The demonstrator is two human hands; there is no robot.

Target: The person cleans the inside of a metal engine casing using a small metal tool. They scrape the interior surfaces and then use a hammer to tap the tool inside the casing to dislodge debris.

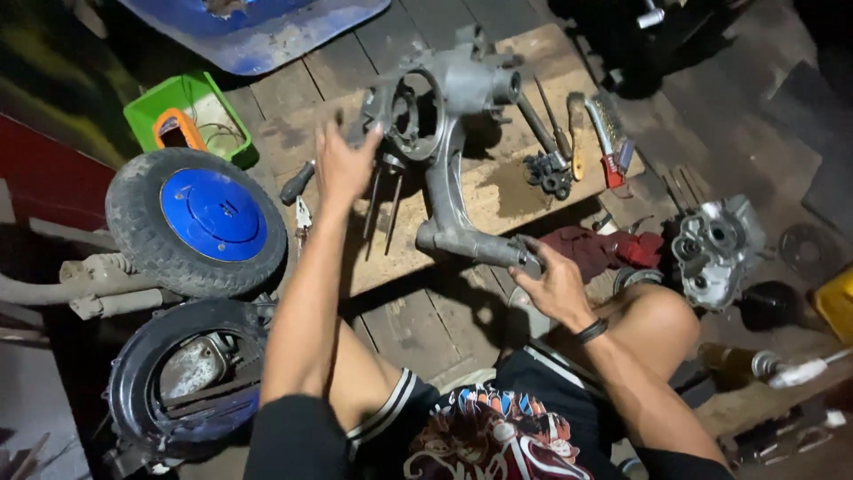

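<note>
hands (345, 164) on engine casing (444, 133), green bin (147, 108) of wire

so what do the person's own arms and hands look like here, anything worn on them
Both arms are bare from shoulder to fingertips, with no sleeves and no gloves. The left hand carries nothing: no ring, band or watch shows. The right hand has a dark band around its wrist, thin and plain; whether it is a bracelet or a watch strap cannot be told. No other markings are visible.

left hand (345, 164) outstretched, right hand (553, 283) gripping
</note>
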